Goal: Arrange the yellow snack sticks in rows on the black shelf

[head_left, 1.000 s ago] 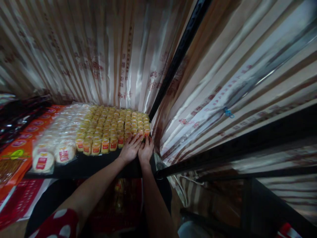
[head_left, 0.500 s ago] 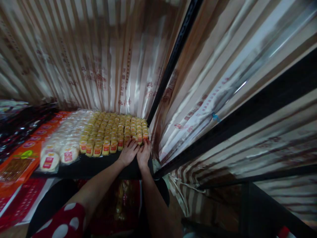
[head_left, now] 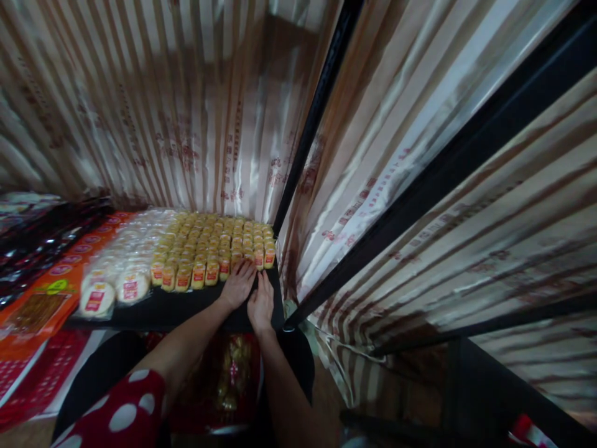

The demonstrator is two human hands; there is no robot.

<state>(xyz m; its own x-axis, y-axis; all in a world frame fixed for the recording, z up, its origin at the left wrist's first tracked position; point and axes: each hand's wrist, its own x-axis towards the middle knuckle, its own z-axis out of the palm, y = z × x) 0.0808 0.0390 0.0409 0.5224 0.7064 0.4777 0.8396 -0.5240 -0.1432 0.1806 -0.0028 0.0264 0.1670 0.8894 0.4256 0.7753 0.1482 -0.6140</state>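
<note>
Centre frame: the right hand (head_left: 261, 303) has slid back off the yellow packets (head_left: 219, 239) onto the black shelf (head_left: 186, 309), lying flat and empty. The left hand (head_left: 239, 284), fingers spread, touches the even front row.

Round white packs (head_left: 114, 287), perhaps cakes, beside orange packets (head_left: 53, 292); striped curtain (head_left: 186, 112), black pole (head_left: 313, 127) behind.

in front of the yellow packets (head_left: 219, 242): bare shelf strip (head_left: 153, 305), passable. behind them: striped curtain (head_left: 186, 124). right of them: black post (head_left: 308, 143). left of them: white round packets (head_left: 116, 274).
</note>
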